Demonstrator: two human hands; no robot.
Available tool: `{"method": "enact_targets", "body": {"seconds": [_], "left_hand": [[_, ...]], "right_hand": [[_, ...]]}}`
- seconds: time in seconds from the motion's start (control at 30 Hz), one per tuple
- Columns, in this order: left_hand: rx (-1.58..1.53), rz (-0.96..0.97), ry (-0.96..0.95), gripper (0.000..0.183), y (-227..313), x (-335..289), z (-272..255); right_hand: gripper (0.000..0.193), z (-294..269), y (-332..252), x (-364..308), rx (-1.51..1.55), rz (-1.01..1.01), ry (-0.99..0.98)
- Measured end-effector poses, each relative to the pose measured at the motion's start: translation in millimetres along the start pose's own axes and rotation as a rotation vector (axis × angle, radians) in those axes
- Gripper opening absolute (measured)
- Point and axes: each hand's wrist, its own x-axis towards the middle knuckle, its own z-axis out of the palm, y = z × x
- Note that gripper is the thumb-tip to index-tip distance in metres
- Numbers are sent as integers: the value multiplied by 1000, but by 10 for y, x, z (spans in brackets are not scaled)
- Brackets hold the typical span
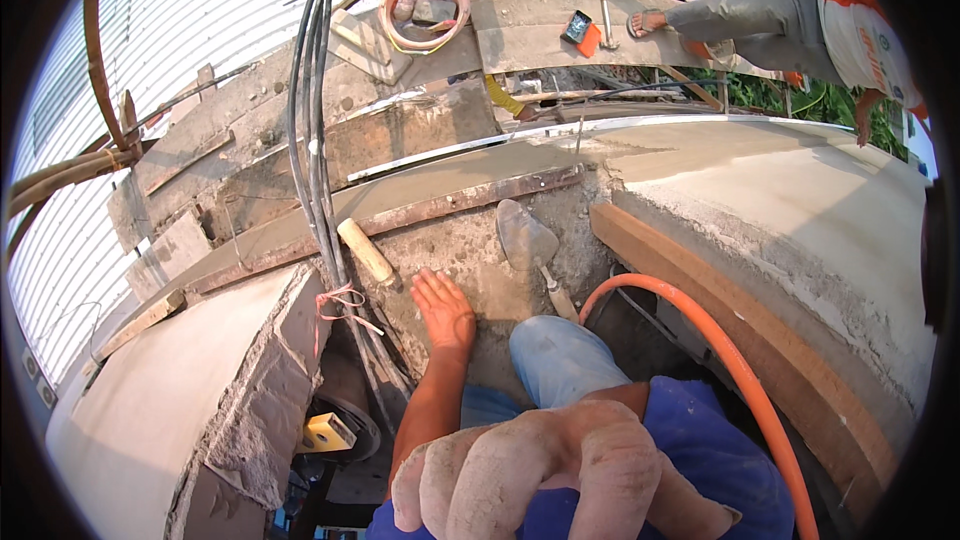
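My left hand [443, 310] lies flat on a rough concrete surface [440, 250], its fingers stretched out and nothing in it. A short pale wooden handle or roller-like piece [366, 252] rests just to its left. On its right lies a trowel [527, 237] with a mortar-smeared blade, its wooden grip pointing toward me. Very close to the camera, my right hand [545, 470] is raised, dusty, with its fingers curled in; whatever they may hold is hidden. My knee in light blue trousers [565, 360] is between the hands and the trowel.
Black cables [313, 130] tied with pink string run down on the left. An orange hose [735, 365] curves past a wooden beam [740, 330] at right. Beyond are a bucket [424, 12], a hammer [607, 22] and another person [800, 30] standing on a plank walkway [530, 25].
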Motion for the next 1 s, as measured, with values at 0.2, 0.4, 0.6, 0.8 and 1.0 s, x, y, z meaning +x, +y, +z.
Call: {"method": "enact_targets", "body": {"seconds": [0.2, 0.4, 0.6, 0.8, 1.0], "left_hand": [[1, -15, -100, 56, 8, 34, -49], [12, -12, -96, 56, 14, 62, -3], [22, 28, 116, 53, 66, 140, 494], [40, 0, -5, 55, 17, 6, 22], [59, 8, 12, 55, 19, 10, 43]], "right_hand": [[65, 10, -32, 28, -34, 10, 24], [67, -36, -173, 166, 48, 143, 96], [65, -681, -539, -67, -327, 551, 496], [24, -1154, -675, -478, -873, 861, 824], [20, -1284, -678, -732, -1015, 965, 852]]}}
